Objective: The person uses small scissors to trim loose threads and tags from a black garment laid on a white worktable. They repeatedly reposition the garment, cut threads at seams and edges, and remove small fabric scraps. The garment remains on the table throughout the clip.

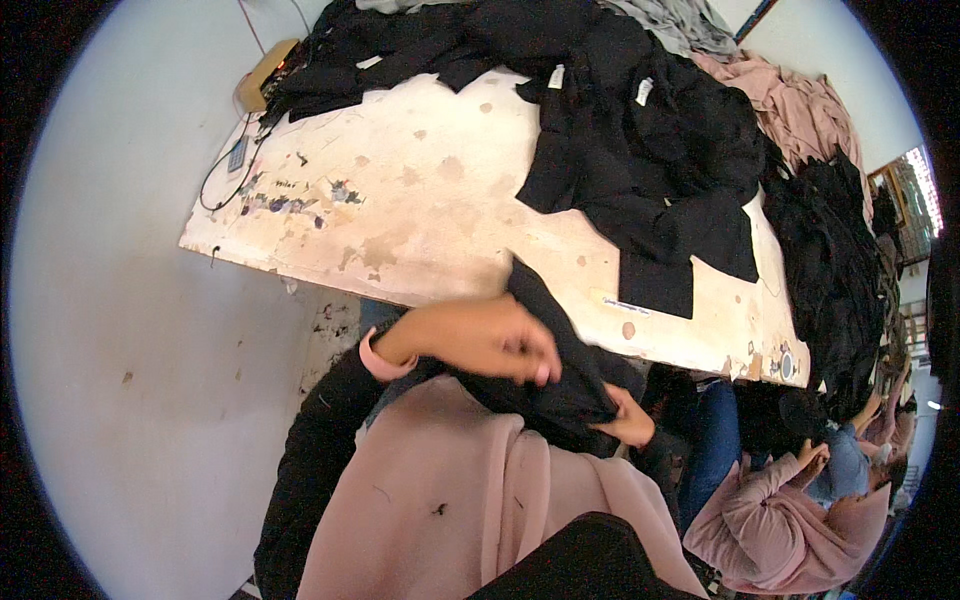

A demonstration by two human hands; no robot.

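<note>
A piece of black cloth [560, 385] lies over my lap and reaches up to the table's front edge. My right hand [628, 418] grips its right side between thumb and fingers. Above the same cloth is my left hand [485, 335], slightly blurred, with its fingers curled in. Whatever may be between those fingers is too small or hidden to make out. A pink band [378, 358] circles my left wrist.
Black garments [640, 130] with white tags are heaped across the worn white table [430, 190]. Pink cloth [790, 100] lies at the far right. A slim white strip [625, 306] rests near the front edge. At right sits another person [770, 525], hands together.
</note>
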